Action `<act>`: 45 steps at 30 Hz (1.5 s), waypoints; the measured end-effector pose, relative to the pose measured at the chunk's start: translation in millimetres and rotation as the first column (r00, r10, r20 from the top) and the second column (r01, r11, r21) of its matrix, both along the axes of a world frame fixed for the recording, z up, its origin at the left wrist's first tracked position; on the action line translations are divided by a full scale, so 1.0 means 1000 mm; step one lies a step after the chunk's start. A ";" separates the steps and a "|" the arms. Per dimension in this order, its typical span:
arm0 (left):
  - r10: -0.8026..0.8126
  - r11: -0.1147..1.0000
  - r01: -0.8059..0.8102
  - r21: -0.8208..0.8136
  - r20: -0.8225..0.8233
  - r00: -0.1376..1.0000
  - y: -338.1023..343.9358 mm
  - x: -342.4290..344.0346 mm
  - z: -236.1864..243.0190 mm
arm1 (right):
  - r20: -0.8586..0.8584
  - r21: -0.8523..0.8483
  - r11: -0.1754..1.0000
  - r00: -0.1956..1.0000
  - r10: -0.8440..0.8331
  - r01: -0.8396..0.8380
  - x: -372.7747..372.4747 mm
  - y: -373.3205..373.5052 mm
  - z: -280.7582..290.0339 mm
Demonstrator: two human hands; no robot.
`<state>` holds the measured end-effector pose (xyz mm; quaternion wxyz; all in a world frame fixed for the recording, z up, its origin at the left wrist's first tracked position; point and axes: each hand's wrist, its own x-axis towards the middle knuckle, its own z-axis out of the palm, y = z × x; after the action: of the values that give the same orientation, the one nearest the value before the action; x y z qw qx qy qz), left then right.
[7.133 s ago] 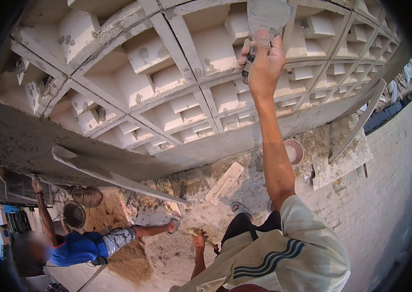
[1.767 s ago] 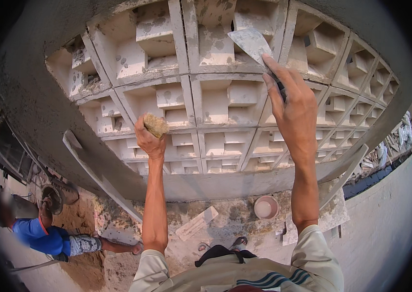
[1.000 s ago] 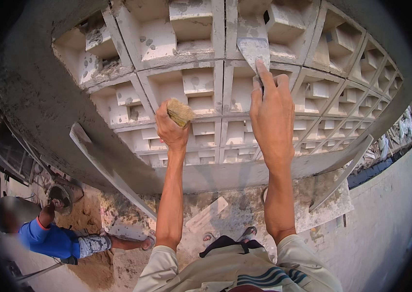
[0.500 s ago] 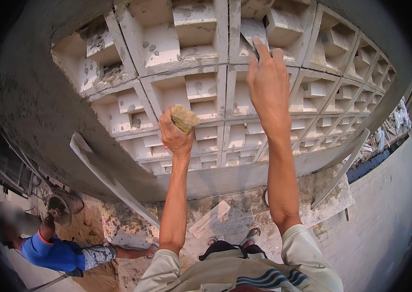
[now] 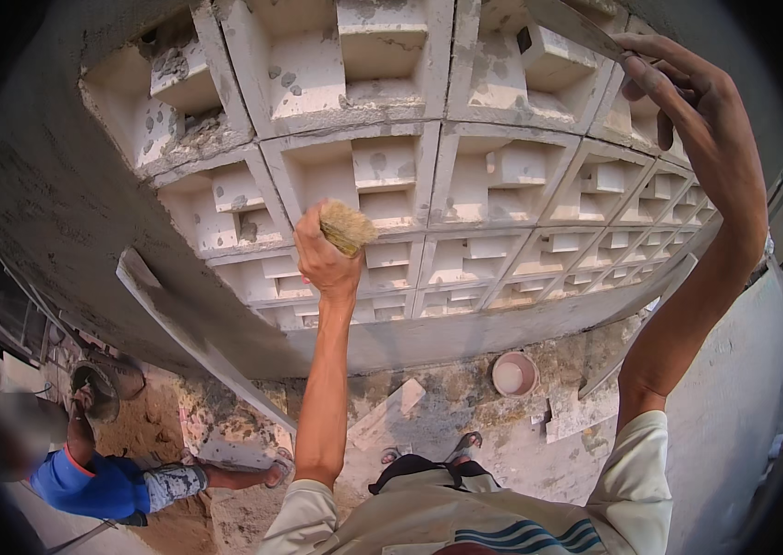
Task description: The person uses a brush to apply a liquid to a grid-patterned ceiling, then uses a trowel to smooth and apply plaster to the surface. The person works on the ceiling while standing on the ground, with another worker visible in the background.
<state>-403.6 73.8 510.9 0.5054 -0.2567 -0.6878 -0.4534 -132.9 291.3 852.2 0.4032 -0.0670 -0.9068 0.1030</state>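
High on the block wall (image 5: 354, 135), toward its upper right: scraper (image 5: 585, 30) up, brush (image 5: 347, 228) held lower

And it's the right hand (image 5: 701, 102) out wide, fingers bent around the scraper close to its blade, which shows nearly edge-on, pointing up and left. The handle is hidden, and whether metal meets the wall, I can't tell. That grip near the blade looks like one for fine control.

Lower, left of the wall's middle, the left hand (image 5: 325, 261) makes a closed fist around the brush, pale bristles poking out to the right. Having it there seems to keep it handy while the other hand has the scraper; touching the blocks or just in front, hard to judge.

Down by the wall's bottom edge, a pink bucket (image 5: 514, 375) stands on the ground (image 5: 502, 427), presumably close for easy reach. A plank (image 5: 389, 412) lies to its left, and a long board (image 5: 192, 342) slants by the wall's lower left corner, perhaps as a prop. Far left, a co-worker (image 5: 100, 486) in blue has a hand by a dark bucket (image 5: 95, 393).

Now the change! Half a second back, the right hand is over the middle blocks, blade inside one opening; now it's swung to the upper right, blade turned thin. The pink bucket, mostly covered then, sits in plain sight. Left hand and brush? Barely budged.
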 end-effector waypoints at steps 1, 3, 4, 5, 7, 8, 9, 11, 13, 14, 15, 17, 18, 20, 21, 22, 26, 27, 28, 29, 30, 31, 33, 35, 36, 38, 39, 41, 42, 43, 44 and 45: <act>-0.003 1.000 0.003 0.010 -0.009 1.000 0.000 0.000 0.002 | 0.041 -0.002 0.999 0.999 0.035 -0.035 0.001 0.005 0.013; -0.017 1.000 0.017 0.021 0.000 1.000 0.002 -0.001 0.001 | 0.104 0.035 0.999 0.994 0.034 -0.038 0.006 0.035 0.028; -0.021 1.000 0.021 0.020 -0.001 1.000 0.002 -0.001 0.001 | 0.112 0.030 0.999 0.993 0.027 -0.031 0.007 0.045 0.031; -0.018 1.000 0.018 0.023 -0.001 1.000 0.003 -0.001 0.001 | 0.121 0.024 0.999 0.992 0.022 -0.025 0.007 0.051 0.033; -0.007 1.000 0.008 0.022 -0.005 1.000 0.003 0.000 0.002 | 0.119 0.020 0.999 0.992 0.042 -0.044 0.000 0.061 0.036; -0.003 1.000 0.003 0.022 -0.008 1.000 0.003 -0.001 0.003 | 0.109 0.023 0.997 0.992 0.066 -0.068 -0.004 0.067 0.037; 0.002 1.000 -0.002 0.021 -0.011 1.000 0.004 -0.002 0.003 | 0.099 0.026 0.995 0.991 0.090 -0.093 -0.010 0.073 0.039; 0.008 1.000 -0.008 0.028 -0.016 1.000 0.009 -0.002 0.001 | 0.127 0.000 0.980 0.972 0.196 -0.198 -0.024 0.087 0.045; 0.031 0.999 -0.030 0.035 -0.029 0.999 0.013 -0.005 -0.001 | 0.136 -0.042 0.973 0.963 0.232 -0.229 -0.032 0.078 0.045; 0.037 0.999 -0.036 0.025 -0.032 0.999 0.009 -0.007 -0.003 | 0.131 -0.072 0.974 0.966 0.222 -0.214 -0.036 0.055 0.047; 0.047 0.999 -0.046 0.018 -0.036 0.998 0.004 -0.008 -0.003 | 0.126 -0.099 0.974 0.969 0.214 -0.202 -0.038 0.042 0.046; 0.050 0.999 -0.050 0.015 -0.035 0.998 0.005 -0.009 -0.003 | 0.051 -0.108 0.967 0.970 0.236 -0.230 -0.028 0.052 0.039; 0.054 0.999 -0.053 0.010 -0.032 0.998 0.004 -0.007 -0.004 | 0.014 -0.112 0.963 0.969 0.248 -0.245 -0.026 0.057 0.035; 0.075 0.997 -0.074 0.013 -0.033 0.997 0.004 -0.007 -0.002 | 0.027 -0.133 0.975 0.983 0.182 -0.177 -0.038 0.043 0.031; 0.085 0.996 -0.084 0.016 -0.036 0.996 0.002 -0.009 -0.004 | 0.032 -0.146 0.979 0.988 0.149 -0.143 -0.044 0.041 0.029; 0.081 0.997 -0.080 0.021 -0.040 0.996 0.004 -0.010 -0.004 | 0.015 -0.133 0.964 0.972 0.236 -0.232 -0.046 0.051 0.027; 0.068 0.998 -0.067 0.018 -0.060 0.996 0.010 -0.009 -0.003 | -0.034 -0.107 0.937 0.943 0.331 -0.333 -0.041 0.108 0.013; 0.061 0.998 -0.060 0.023 -0.064 0.996 0.013 -0.009 -0.001 | -0.042 -0.103 0.949 0.955 0.294 -0.297 -0.039 0.114 0.014; 0.046 0.999 -0.044 0.022 -0.065 0.997 0.017 -0.006 -0.001 | -0.031 -0.101 0.936 0.941 0.336 -0.338 -0.042 0.111 0.014; 0.069 0.998 -0.068 0.009 -0.053 0.996 0.008 -0.007 -0.004 | -0.032 -0.119 0.908 0.916 0.400 -0.401 -0.056 0.103 0.007; 0.090 0.996 -0.090 -0.005 -0.041 0.995 -0.002 -0.009 -0.007 | -0.035 -0.136 0.877 0.887 0.460 -0.460 -0.069 0.095 0.000; 0.086 0.996 -0.086 0.009 -0.026 0.996 0.001 -0.010 -0.006 | -0.010 -0.151 0.877 0.888 0.460 -0.456 -0.070 0.084 0.004; 0.065 0.998 -0.065 0.011 -0.043 0.997 0.008 -0.008 -0.006 | -0.036 -0.056 0.940 0.941 0.336 -0.338 -0.038 0.087 0.010; 0.064 0.998 -0.063 0.013 -0.060 0.996 0.010 -0.011 -0.006 | -0.128 0.128 0.971 0.968 0.216 -0.200 -0.007 0.064 0.002; 0.053 0.999 -0.052 0.016 -0.063 0.997 0.013 -0.009 -0.005 | -0.169 0.299 0.940 0.961 0.219 -0.162 -0.001 0.060 0.001; 0.057 0.998 -0.057 -0.005 -0.065 0.996 0.006 -0.007 -0.006 | -0.257 0.574 0.817 0.933 0.250 -0.061 0.009 0.066 -0.008; 0.068 0.998 -0.069 -0.011 -0.060 0.996 0.001 -0.008 -0.008 | -0.243 0.594 0.804 0.952 0.188 -0.007 0.012 0.075 -0.011; 0.074 0.997 -0.074 0.003 -0.064 0.995 0.000 -0.009 -0.004 | -0.248 0.710 0.698 0.961 0.124 0.093 0.015 0.091 -0.002; 0.074 0.997 -0.074 0.007 -0.067 0.995 0.000 -0.009 -0.003 | -0.253 0.758 0.638 0.963 0.091 0.139 0.013 0.099 0.002; 0.065 0.998 -0.064 0.012 -0.068 0.996 0.004 -0.009 -0.003 | -0.250 0.773 0.616 0.965 0.074 0.152 0.014 0.106 0.006; 0.059 0.998 -0.058 0.013 -0.063 0.996 0.007 -0.008 -0.003 | -0.247 0.786 0.596 0.967 0.060 0.164 0.013 0.113 0.011; 0.055 0.998 -0.054 0.013 -0.059 0.997 0.009 -0.007 -0.003 | -0.244 0.799 0.575 0.969 0.047 0.174 0.011 0.118 0.014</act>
<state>-410.6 82.9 508.3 0.5394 -0.2482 -0.6765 -0.4356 -121.8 409.7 866.6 0.4980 0.1061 -0.7938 -0.3326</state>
